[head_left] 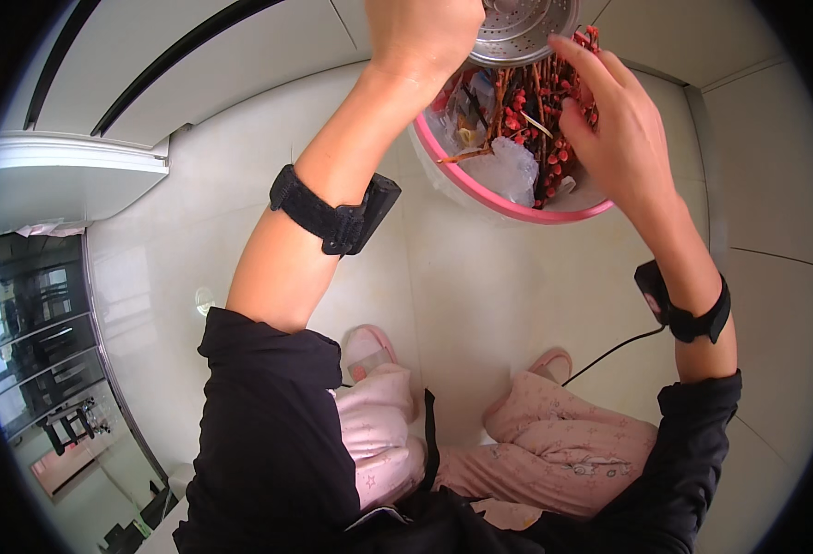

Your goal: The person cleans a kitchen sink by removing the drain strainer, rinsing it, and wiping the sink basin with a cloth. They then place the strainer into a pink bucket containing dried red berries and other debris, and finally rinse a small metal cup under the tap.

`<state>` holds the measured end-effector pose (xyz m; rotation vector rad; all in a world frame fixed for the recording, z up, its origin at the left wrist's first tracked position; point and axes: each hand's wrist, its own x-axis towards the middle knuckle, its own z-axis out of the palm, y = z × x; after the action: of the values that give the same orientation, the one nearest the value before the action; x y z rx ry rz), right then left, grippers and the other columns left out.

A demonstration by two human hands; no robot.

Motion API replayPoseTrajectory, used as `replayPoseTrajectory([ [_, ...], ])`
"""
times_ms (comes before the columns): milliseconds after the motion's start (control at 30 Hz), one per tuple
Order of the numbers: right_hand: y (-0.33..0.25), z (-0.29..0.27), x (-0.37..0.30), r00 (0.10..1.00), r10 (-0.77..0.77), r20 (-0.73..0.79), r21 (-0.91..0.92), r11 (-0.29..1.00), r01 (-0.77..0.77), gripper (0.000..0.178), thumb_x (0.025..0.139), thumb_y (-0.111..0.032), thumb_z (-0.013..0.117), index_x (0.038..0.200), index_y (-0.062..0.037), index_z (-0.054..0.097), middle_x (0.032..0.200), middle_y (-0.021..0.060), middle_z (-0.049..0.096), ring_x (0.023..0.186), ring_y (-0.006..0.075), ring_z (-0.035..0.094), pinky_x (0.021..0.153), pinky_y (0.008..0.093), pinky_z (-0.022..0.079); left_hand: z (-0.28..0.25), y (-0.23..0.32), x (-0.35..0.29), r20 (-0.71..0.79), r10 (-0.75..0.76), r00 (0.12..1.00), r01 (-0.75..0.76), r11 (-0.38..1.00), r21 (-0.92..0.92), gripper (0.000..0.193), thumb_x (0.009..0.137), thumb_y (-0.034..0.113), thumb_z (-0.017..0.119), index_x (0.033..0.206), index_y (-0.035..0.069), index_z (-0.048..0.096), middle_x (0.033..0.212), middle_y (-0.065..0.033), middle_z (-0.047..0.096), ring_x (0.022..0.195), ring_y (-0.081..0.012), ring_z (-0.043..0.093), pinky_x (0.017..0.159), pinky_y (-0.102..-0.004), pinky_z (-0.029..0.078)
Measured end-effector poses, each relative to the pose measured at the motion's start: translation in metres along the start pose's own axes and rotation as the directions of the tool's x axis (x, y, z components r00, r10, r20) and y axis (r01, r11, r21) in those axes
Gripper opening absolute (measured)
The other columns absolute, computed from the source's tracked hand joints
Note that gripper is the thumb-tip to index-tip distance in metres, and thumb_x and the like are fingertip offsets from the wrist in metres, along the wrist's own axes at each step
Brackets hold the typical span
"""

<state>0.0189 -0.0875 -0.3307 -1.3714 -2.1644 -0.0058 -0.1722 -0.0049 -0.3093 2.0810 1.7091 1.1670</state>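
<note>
A metal strainer (pixel 522 32) is held by the left hand (pixel 425 32) above a pink-rimmed bin (pixel 517 210), at the top edge of the view; the grip is closed on the strainer's left side, though the fingers are largely hidden. The right hand (pixel 623 129) is held wide over the bin's right side, thumb and index finger parted; the index fingertip is seen right by the strainer's rim, and whether the 2 touch cannot be told. In the bin, branches (pixel 521 106) dotted with red buds are bunched beside crumpled clear plastic (pixel 508 174). 2 black straps (pixel 314 214) are worn, 1 on each forearm. Below, 2 pink slippers (pixel 366 349) are seen on pale floor tiles (pixel 452 286).
</note>
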Motion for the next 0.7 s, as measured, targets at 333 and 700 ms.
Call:
replayPoseTrajectory([
  [333, 0.018, 0.019, 0.010, 0.998, -0.046, 0.032, -0.460, 0.886, 0.055, 0.067, 0.083, -0.006, 0.063, 0.148, -0.0186, 0.050, 0.094, 0.0065, 0.064, 0.090, 0.0261, 0.065, 0.073, 0.0386, 0.056, 0.009, 0.007, -0.008, -0.128, 0.280, 0.951, -0.274, 0.960, 0.064, 0.008, 0.089, 0.003, 0.059, 0.091, -0.004, 0.057, 0.070, -0.0239, 0.065, 0.064, -0.0395, 0.068, 0.055, -0.0477, 0.054],
  [700, 0.015, 0.017, 0.009, 0.974, -0.006, 0.227, 0.185, 0.982, -0.037, 0.030, 0.082, -0.006, 0.062, 0.111, 0.0010, 0.065, 0.076, 0.0038, 0.060, 0.069, 0.0156, 0.057, 0.059, 0.0294, 0.047, 0.014, 0.012, -0.014, -0.023, 0.161, 0.987, -0.161, 0.986, -0.038, 0.006, 0.090, 0.001, 0.056, 0.090, -0.005, 0.056, 0.072, -0.0255, 0.066, 0.066, -0.0405, 0.069, 0.057, -0.0494, 0.054],
])
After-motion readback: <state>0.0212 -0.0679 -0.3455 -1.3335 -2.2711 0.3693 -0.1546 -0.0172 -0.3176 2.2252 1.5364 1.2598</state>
